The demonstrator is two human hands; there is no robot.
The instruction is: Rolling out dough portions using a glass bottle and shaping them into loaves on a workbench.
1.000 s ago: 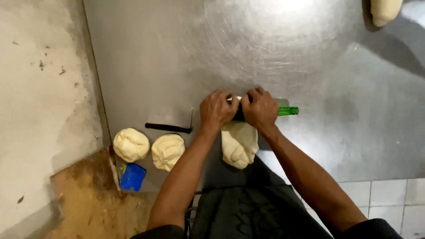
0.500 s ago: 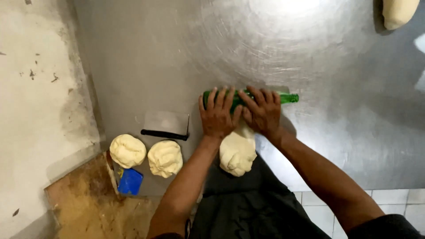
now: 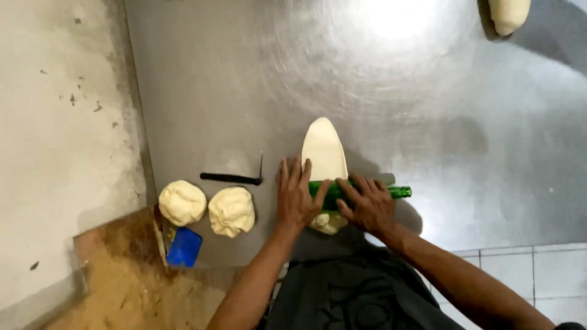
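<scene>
The dough (image 3: 324, 153) is now stretched long beyond the green bottle (image 3: 361, 192); both hands (image 3: 296, 195) press flat and open on the bottle, which looks slippery, the dough soft.

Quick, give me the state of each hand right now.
Left hand: open, palm and fingers flat on the green glass bottle, over the dough.
Right hand: open, fingers spread, pressing on the same bottle.

Steel table (image 3: 465, 153), rolled dough (image 3: 324, 156), two dough balls (image 3: 182, 202), perhaps scraper (image 3: 232, 178)
</scene>
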